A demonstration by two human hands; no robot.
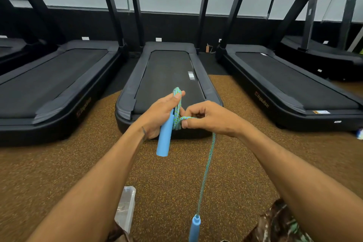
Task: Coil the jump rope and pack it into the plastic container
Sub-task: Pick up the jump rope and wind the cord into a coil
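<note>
My left hand holds a light blue jump rope handle together with several loops of blue-green rope laid over its palm, thumb up against the loops. My right hand pinches the rope just right of the coil. From there the loose rope hangs down to the second blue handle dangling near the bottom edge. A clear plastic container lies on the floor, partly hidden behind my left forearm.
Three black treadmills stand ahead, the middle treadmill right behind my hands. The floor is speckled brown rubber. Camouflage-patterned clothing shows at the lower right. A small pale object sits at the right edge.
</note>
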